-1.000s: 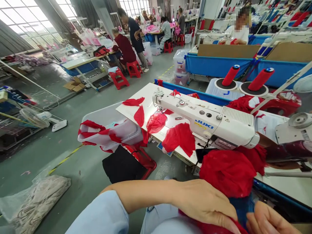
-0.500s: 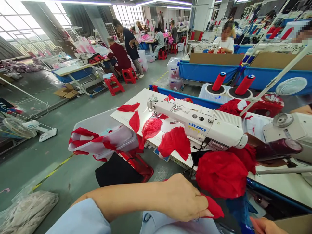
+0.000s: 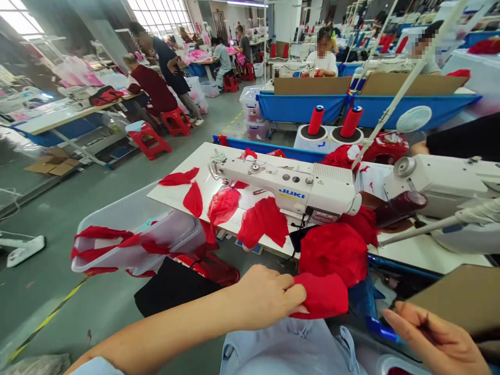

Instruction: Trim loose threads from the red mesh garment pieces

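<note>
My left hand [image 3: 267, 297] is closed on the edge of a red fabric piece [image 3: 324, 296], which spreads out to the right above my lap. My right hand [image 3: 439, 338] is at the lower right, apart from the fabric; its thumb stands away from the loosely bent fingers and nothing shows between them. Just beyond the held piece is a bundled heap of red fabric [image 3: 332, 252] at the table's front edge. A white sewing machine [image 3: 285, 179] stands on the white table [image 3: 195, 159], with red cut pieces [image 3: 263, 221] lying about its needle end.
Left of the table, a translucent bin [image 3: 113, 213] has red strips over its rim, near a black cloth [image 3: 175, 286] on a red stool. Red thread cones [image 3: 315, 121] stand behind the machine. A cardboard piece [image 3: 461, 297] is at right. People sit and stand at other tables.
My left hand has lifted the red fabric piece, which now lies more spread out. My right hand has risen further into view. The camera view has swung to the right.
</note>
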